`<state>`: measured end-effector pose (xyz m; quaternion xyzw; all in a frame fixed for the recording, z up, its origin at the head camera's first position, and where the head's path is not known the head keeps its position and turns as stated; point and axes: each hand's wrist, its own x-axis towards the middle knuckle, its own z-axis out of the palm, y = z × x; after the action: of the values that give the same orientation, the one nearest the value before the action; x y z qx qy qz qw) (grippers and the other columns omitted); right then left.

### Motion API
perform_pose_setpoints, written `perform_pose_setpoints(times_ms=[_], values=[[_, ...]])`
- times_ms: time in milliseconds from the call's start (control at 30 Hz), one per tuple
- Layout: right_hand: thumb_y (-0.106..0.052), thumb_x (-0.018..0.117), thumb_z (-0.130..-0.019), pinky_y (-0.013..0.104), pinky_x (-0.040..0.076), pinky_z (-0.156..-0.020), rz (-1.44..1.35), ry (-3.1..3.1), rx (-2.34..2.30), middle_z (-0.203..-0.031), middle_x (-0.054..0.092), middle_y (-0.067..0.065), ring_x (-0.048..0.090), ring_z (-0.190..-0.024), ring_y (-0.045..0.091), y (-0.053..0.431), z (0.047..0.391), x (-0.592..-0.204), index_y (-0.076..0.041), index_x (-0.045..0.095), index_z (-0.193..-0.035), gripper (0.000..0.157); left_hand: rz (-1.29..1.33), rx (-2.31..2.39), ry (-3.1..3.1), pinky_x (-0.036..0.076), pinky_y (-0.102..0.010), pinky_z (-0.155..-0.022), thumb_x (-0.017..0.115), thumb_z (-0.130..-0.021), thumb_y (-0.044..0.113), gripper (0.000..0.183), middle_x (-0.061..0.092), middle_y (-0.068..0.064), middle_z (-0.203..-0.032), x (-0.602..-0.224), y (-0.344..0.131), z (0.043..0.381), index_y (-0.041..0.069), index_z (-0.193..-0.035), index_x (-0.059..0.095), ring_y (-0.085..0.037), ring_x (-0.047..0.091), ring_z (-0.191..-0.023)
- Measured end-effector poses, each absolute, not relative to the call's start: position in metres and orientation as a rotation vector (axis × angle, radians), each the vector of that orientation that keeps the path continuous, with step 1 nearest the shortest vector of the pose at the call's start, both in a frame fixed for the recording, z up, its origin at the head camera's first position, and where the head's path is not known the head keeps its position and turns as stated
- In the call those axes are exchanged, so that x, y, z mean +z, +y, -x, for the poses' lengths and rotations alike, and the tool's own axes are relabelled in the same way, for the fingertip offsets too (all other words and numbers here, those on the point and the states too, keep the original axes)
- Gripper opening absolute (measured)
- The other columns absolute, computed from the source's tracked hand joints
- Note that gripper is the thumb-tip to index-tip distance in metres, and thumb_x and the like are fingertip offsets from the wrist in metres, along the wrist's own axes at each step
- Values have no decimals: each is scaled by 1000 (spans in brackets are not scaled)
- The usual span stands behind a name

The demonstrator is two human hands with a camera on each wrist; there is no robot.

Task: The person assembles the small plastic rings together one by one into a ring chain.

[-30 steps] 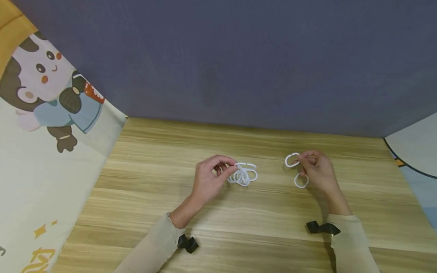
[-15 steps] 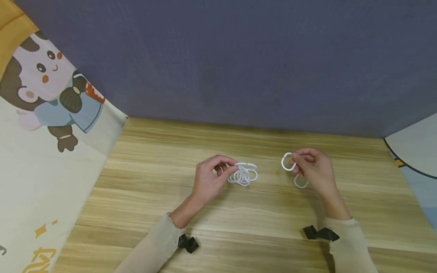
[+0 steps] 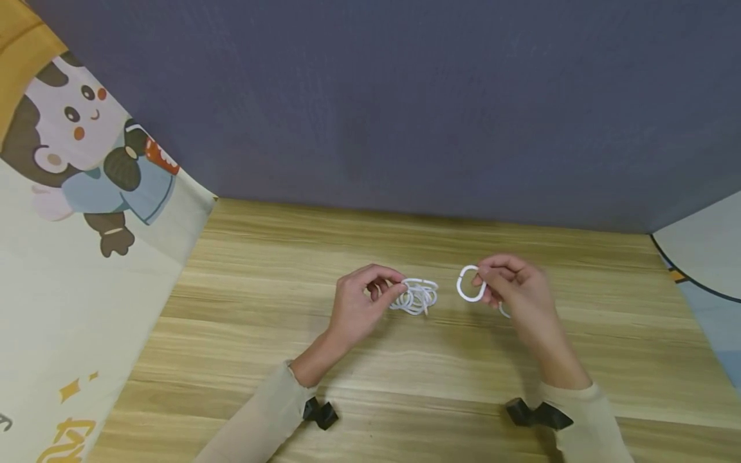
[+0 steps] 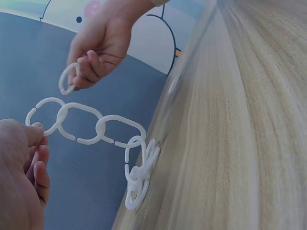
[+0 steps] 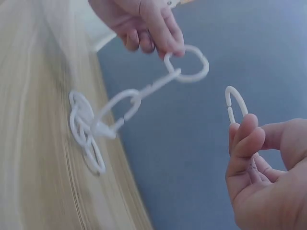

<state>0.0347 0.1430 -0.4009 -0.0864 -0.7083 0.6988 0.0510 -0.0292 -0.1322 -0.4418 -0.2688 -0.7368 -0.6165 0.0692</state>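
My left hand (image 3: 361, 299) pinches the end link of a chain of white plastic C-shaped links (image 4: 79, 108) between thumb and forefinger. From that raised end the chain hangs down, and its lower links (image 4: 138, 187) lie bunched on the wooden table. To the right, my right hand (image 3: 521, 296) pinches a single white link (image 3: 471, 284) by one side, with a small gap showing in its loop. This loose link is held close to the chain's end link (image 5: 187, 63), apart from it. Another white link (image 3: 505, 310) lies on the table, mostly hidden behind the right hand.
The wooden table (image 3: 405, 399) meets an upright dark blue panel (image 3: 370, 116) at the back. A white wall with a cartoon print (image 3: 92, 141) stands on the left, and a pale printed panel (image 3: 706, 257) on the right. A black camera mount sits on each wrist.
My right hand has moved left with its link, toward the chain, and the link has turned more upright. The left hand has shifted only slightly, still holding the chain's end.
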Motion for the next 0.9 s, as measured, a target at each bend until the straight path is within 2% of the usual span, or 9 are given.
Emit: perform_pose_setpoints(times_ms=[100,333,533,900], values=[[1,64,-109,21,53,-54,210,-2145,2163,-86,78,5,63,-65,11,137,-37,-398,2,71,-109,7,815,-1853,-2226,50,-19,-60,89,-92,3,9,77,-5,-84,-443,-131,29,4,-98,83,-9,61,-69],[5,65,-107,21,53,-54,122,-2146,2153,-85,77,5,63,-64,11,126,-41,-400,8,69,-110,5,857,-1838,-2241,52,-20,-59,90,-92,4,10,76,-4,-84,-446,-128,26,5,-99,83,-6,61,-70],[5,66,-107,22,54,-55,124,-2163,2154,-84,76,6,64,-64,11,122,-43,-403,5,70,-109,4,882,-1827,-2254,52,-21,-59,90,-92,4,10,78,-4,-86,-448,-126,23,5,-99,84,-6,62,-70],[6,68,-105,22,55,-55,101,-2180,2186,-83,77,5,64,-64,9,116,-43,-406,12,67,-109,8,957,-1788,-2263,52,-22,-59,92,-91,7,10,78,-1,-83,-451,-124,22,8,-98,85,-5,58,-66]])
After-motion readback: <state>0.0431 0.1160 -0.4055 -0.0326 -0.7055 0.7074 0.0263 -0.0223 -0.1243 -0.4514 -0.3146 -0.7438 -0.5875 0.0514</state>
